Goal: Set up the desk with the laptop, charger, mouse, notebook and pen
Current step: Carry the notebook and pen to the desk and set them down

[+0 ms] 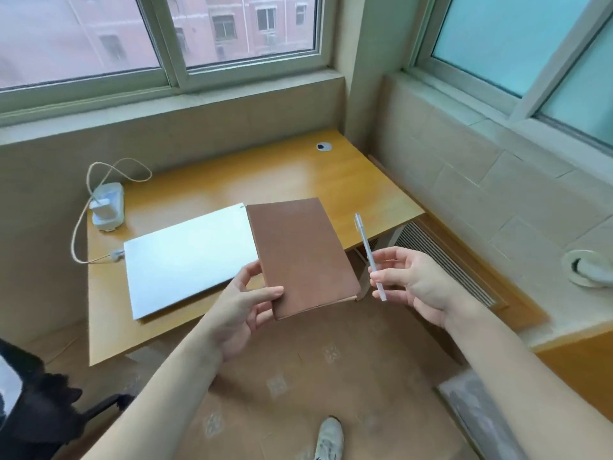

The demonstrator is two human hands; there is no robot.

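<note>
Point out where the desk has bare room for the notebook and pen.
Free: the desk right of the laptop, toward the cable hole, and the front strip. Crowded: the left rear corner, with charger and cord.

Residential room or dormitory corner used as study space: wooden counter (298, 180) with cable grommet (324, 147), sliding windows (166, 44) facing an apartment block (252, 24), tiled floor (298, 376).

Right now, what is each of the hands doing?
Left hand: holds the brown notebook by its near corner.
Right hand: pinches the clear pen.
</note>
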